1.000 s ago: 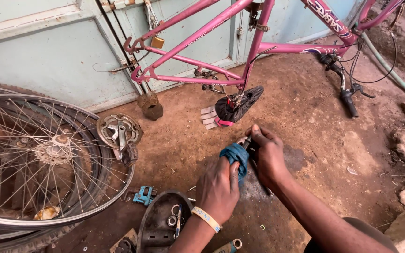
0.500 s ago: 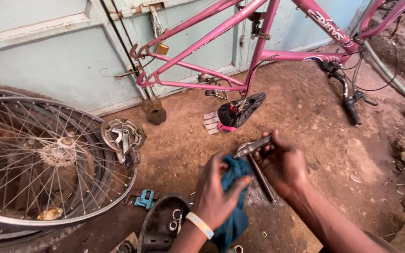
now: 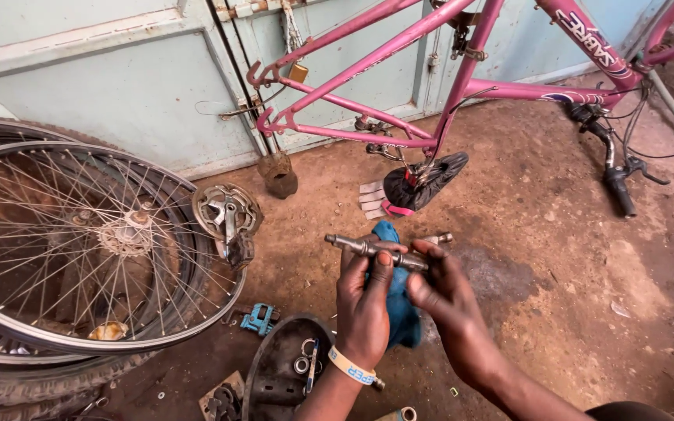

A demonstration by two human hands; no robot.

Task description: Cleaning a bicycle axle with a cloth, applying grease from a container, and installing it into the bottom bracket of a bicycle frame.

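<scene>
My left hand [image 3: 364,300] holds a grey metal axle [image 3: 360,247] crosswise, together with a blue rag [image 3: 397,312] that hangs behind the palm. My right hand [image 3: 440,292] pinches the right end of the same axle with thumb and fingertips. Both hands are low in the middle of the head view, above brown dirt ground. A pale band sits on my left wrist.
A pink bicycle frame [image 3: 399,58] stands upside down on its black saddle [image 3: 424,183] before a pale blue wall. A spoked wheel [image 3: 79,249] and a chainring with crank [image 3: 226,218] lie left. A dark tray [image 3: 278,382] with small parts and a blue pedal [image 3: 259,320] lie near.
The axle has turned from angled down to level across both hands. The blue rag has dropped from around the axle to behind my left palm.
</scene>
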